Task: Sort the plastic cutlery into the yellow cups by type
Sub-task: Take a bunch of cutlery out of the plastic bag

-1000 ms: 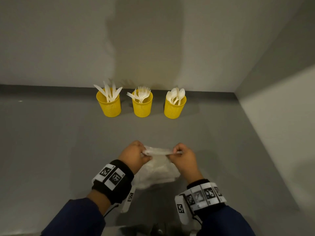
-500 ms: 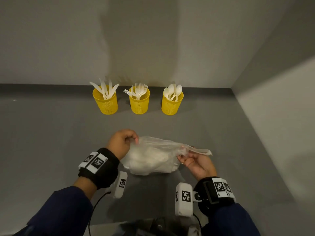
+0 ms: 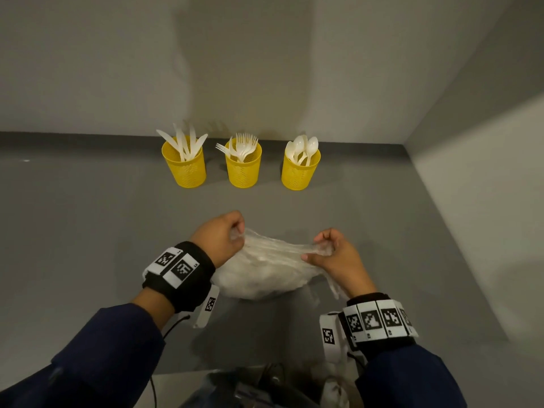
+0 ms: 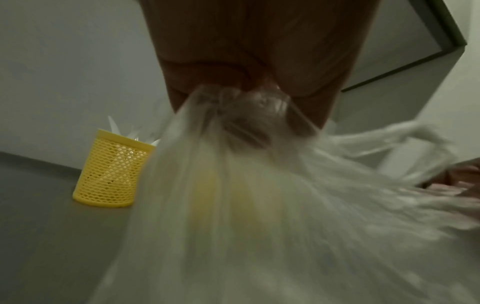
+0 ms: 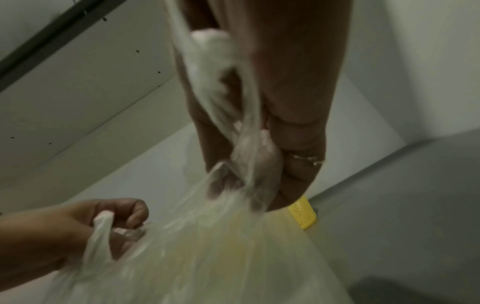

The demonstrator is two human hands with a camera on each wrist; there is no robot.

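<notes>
Three yellow mesh cups stand in a row at the back of the grey table: the left cup (image 3: 186,167) holds white plastic knives, the middle cup (image 3: 243,167) holds forks, the right cup (image 3: 299,170) holds spoons. In front of them a thin clear plastic bag (image 3: 265,275) hangs stretched between my hands. My left hand (image 3: 222,235) grips its left top edge in a fist. My right hand (image 3: 329,251) grips the right top edge, a bag handle trailing past the wrist. The left wrist view shows the bag (image 4: 259,205) bunched in the fingers and the knife cup (image 4: 111,170) behind.
A grey wall rises right behind the cups, and a side wall (image 3: 485,201) closes the table on the right. Bare grey tabletop (image 3: 73,231) lies left of my hands. Some dark gear shows at the bottom edge, near my body.
My right hand turned from palm-up to a fist gripping the bag's edge. Both hands now pull the bag's top taut between them, farther apart than a second ago.
</notes>
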